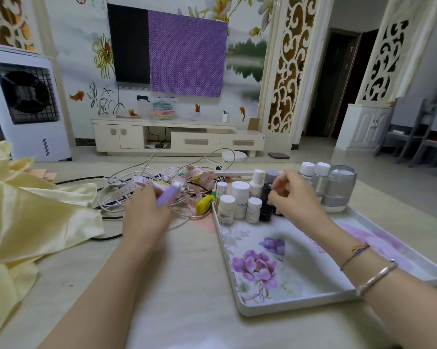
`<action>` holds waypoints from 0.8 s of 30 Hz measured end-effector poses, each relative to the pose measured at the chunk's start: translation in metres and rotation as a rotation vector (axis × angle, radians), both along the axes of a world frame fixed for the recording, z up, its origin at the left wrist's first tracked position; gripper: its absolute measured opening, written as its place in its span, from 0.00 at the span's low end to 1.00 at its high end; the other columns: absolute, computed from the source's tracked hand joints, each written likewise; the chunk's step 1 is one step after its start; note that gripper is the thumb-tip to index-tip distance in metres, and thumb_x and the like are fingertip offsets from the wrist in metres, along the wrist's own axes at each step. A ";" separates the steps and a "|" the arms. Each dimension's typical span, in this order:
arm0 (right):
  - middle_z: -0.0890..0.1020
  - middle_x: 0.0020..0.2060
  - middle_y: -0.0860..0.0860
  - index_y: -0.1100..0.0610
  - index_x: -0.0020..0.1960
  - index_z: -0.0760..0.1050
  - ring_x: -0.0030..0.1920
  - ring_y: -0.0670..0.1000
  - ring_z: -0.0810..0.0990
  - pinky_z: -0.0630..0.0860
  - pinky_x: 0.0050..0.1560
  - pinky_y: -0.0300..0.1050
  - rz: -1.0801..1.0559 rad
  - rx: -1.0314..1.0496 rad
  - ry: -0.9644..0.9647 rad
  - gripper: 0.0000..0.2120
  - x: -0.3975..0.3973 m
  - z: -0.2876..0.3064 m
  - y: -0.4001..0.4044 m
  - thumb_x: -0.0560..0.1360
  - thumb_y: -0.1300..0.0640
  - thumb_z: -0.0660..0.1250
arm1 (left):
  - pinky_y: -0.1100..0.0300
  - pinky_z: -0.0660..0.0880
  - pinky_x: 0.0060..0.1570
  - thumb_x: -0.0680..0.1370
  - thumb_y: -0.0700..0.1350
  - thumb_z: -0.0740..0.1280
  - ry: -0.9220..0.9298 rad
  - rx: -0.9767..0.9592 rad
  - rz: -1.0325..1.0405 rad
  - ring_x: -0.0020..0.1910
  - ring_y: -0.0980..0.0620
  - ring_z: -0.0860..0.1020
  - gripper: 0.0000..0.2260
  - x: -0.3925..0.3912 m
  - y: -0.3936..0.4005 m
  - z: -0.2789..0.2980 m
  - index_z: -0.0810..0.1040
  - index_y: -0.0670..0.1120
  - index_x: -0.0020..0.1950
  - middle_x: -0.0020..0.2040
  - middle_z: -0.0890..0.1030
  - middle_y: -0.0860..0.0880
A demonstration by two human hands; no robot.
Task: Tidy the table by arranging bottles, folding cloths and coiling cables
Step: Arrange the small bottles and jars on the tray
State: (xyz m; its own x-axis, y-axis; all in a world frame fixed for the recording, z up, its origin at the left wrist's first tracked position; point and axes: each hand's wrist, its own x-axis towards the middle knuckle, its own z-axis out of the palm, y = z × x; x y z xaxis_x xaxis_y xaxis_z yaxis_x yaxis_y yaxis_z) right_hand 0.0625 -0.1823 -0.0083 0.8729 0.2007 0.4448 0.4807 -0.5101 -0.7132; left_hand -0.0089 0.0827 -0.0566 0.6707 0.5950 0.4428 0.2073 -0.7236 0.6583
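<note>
— Left hand [146, 210] clasped round a lilac plastic stick-shaped gadget [167, 197], lifted just off the tangle of white and black cables [141, 187] at the middle of the pale tabletop [187, 273]. Long axis of the gadget slanting from near left up to far right, far tip toward a pink-marked white measuring tape [136, 183] looped through the heap.

— And on the right?

— Right hand [295, 195] curled over a small dark cylindrical bottle [266, 205], fingertips pinching near its top. Bottle upright inside the far left corner of a white rectangular tray printed with purple flowers [288, 302], packed among white-capped pill bottles [240, 202].

— Anything left outside?

— A yellow plastic bottle with a green cap [205, 203], lying on its side just left of the tray's rim, between the two hands. Long axis running near left to far right, cap end nearest the tray. Closer to the left hand, by the look of it, though that one is occupied; a short reach leftward for the right once freed.

— Cloths?

— Pale yellow satin cloth [36, 217], crumpled at the left edge, well apart from both hands. Probably a later job, like the cables.
</note>
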 end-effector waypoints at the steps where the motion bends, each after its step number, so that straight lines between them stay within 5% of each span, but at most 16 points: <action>1: 0.80 0.38 0.54 0.54 0.44 0.70 0.37 0.52 0.78 0.77 0.37 0.49 0.064 0.049 0.009 0.05 -0.005 0.002 0.003 0.73 0.62 0.66 | 0.54 0.70 0.50 0.77 0.45 0.66 -0.083 -0.051 -0.077 0.53 0.46 0.76 0.08 -0.001 -0.004 0.004 0.77 0.45 0.55 0.53 0.79 0.47; 5: 0.79 0.49 0.46 0.48 0.58 0.71 0.39 0.48 0.83 0.72 0.33 0.35 0.306 0.140 0.110 0.12 -0.021 0.008 0.013 0.76 0.56 0.68 | 0.67 0.70 0.47 0.77 0.39 0.67 -0.274 -0.148 -0.448 0.50 0.55 0.76 0.10 -0.011 -0.037 0.022 0.78 0.46 0.58 0.54 0.78 0.52; 9: 0.72 0.59 0.43 0.45 0.66 0.69 0.53 0.40 0.76 0.71 0.54 0.30 0.370 -0.139 -0.201 0.22 -0.024 0.008 0.008 0.75 0.56 0.69 | 0.71 0.72 0.47 0.77 0.38 0.67 -0.251 -0.076 -0.703 0.49 0.60 0.76 0.10 -0.013 -0.060 0.020 0.80 0.45 0.57 0.52 0.79 0.51; 12: 0.76 0.55 0.44 0.51 0.60 0.76 0.57 0.44 0.73 0.67 0.60 0.35 0.359 -0.314 -0.345 0.14 -0.016 0.009 -0.003 0.75 0.55 0.70 | 0.71 0.71 0.51 0.77 0.38 0.68 -0.267 -0.035 -0.764 0.52 0.59 0.77 0.10 -0.009 -0.073 0.024 0.81 0.45 0.57 0.52 0.80 0.51; 15: 0.79 0.50 0.46 0.51 0.54 0.77 0.54 0.51 0.73 0.70 0.56 0.47 0.254 -0.420 -0.389 0.11 -0.004 0.013 -0.024 0.73 0.52 0.71 | 0.69 0.71 0.53 0.76 0.39 0.69 -0.263 0.025 -0.789 0.53 0.59 0.78 0.09 0.001 -0.093 0.033 0.81 0.44 0.56 0.51 0.82 0.52; 20: 0.73 0.48 0.45 0.48 0.51 0.78 0.52 0.47 0.66 0.66 0.54 0.46 0.154 -0.636 -0.345 0.08 0.015 0.026 -0.073 0.73 0.49 0.71 | 0.65 0.72 0.55 0.77 0.39 0.68 -0.220 0.097 -0.778 0.52 0.56 0.78 0.09 0.023 -0.142 0.042 0.80 0.45 0.57 0.52 0.82 0.52; 24: 0.68 0.46 0.48 0.46 0.50 0.79 0.54 0.53 0.68 0.66 0.51 0.46 -0.068 -0.790 -0.241 0.07 0.042 0.022 -0.126 0.73 0.52 0.69 | 0.67 0.72 0.54 0.78 0.39 0.64 -0.180 0.057 -0.796 0.50 0.57 0.78 0.09 0.036 -0.177 0.039 0.79 0.44 0.57 0.52 0.81 0.51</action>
State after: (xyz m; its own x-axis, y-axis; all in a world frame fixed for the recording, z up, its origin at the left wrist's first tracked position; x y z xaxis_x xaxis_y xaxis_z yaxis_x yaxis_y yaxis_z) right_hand 0.1046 -0.3086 0.0135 0.7933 0.4828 0.3710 0.5245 -0.8513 -0.0136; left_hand 0.0271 -0.0947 -0.0180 0.7987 -0.0566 0.5990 -0.4880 -0.6432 0.5900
